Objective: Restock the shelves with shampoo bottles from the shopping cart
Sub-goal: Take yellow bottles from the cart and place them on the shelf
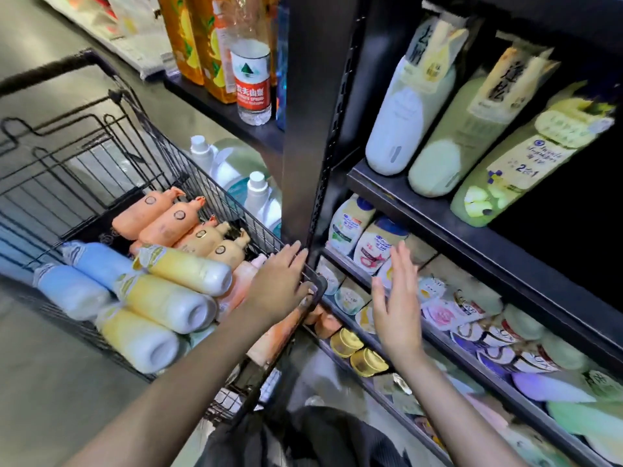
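A black wire shopping cart (101,153) stands at the left, filled with lying shampoo bottles: yellow-and-white ones (168,298), pale blue ones (84,274) and orange pump bottles (172,220). My left hand (283,281) rests flat over the cart's near right corner, fingers spread, holding nothing. My right hand (397,298) hangs open in the air in front of the black shelf unit (472,230), palm toward the lower shelves. On the upper shelf stand a white bottle (404,123) and green bottles (451,143).
Lower shelves hold several small shampoo bottles (364,237) and tubs (488,325). A water bottle (253,79) and orange cartons (202,45) stand on the neighbouring shelf at the back. White jugs (236,183) sit behind the cart. Grey floor lies at the left.
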`<state>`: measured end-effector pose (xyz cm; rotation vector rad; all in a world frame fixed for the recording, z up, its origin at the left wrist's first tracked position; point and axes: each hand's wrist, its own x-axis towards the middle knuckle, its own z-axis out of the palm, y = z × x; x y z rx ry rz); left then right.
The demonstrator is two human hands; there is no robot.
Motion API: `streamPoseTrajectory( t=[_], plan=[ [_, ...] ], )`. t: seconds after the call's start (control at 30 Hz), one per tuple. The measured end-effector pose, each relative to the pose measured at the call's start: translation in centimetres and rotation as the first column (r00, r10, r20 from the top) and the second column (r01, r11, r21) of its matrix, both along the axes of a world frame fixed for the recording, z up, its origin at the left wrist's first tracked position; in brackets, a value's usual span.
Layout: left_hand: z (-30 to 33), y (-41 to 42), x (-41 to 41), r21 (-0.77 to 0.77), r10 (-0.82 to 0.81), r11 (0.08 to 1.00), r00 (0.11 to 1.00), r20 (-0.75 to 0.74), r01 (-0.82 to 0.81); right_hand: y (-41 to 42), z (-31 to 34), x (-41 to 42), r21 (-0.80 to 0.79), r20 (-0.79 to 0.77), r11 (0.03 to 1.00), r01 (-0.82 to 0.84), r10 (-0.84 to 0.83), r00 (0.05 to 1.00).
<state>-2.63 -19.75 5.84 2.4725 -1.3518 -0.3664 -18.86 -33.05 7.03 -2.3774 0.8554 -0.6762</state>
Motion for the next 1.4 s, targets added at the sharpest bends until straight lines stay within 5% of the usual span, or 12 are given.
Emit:
streamPoseTrajectory(
  t=[0.2, 0.37, 0.57, 0.9, 1.2, 1.27, 1.4],
  plan=[
    [-4.6, 13.8, 2.6, 0.197, 0.213, 0.960, 0.976, -0.051, -0.200, 8.8, -5.2, 4.8, 0.425, -0.291, 0.885, -0.192, 0.334, 0.896],
    [-4.3, 20.0, 4.7, 0.208, 0.318, 0.927, 0.948, 0.002, -0.311, 14.6, -6.8, 11.5, 0.585, -0.385, 0.772, -0.247, 0.533, 0.753],
    [-4.3, 25.3, 6.3, 0.196, 0.547, 0.833, 0.826, -0.141, -0.518, 17.5, -8.4, 23.2, 0.361, -0.499, 0.834, -0.418, 0.551, 0.669],
    [-6.2, 28.6, 7.1, 0.247, 0.627, 0.775, 0.754, -0.196, -0.581, 15.8, -14.1, 31.6, 0.390, -0.694, 0.821, -0.417, 0.559, 0.453],
    [-5.4, 27.1, 8.3, 0.112, 0.642, 0.754, 0.692, -0.329, -0.647, 13.7, -10.0, 27.8, 0.366, -0.595, 0.847, -0.385, 0.531, 0.603],
    [-4.4, 25.5, 8.6, 0.043, 0.643, 0.694, 0.591, -0.487, -0.719, 13.5, -7.7, 26.0, 0.434, -0.506, 0.840, -0.326, 0.527, 0.683],
    [-2.7, 21.2, 9.2, 0.144, 0.489, 0.515, 0.151, -0.859, -0.845, 15.3, -3.0, 22.0, 0.541, -0.333, 0.788, -0.293, 0.521, 0.786]
  ],
)
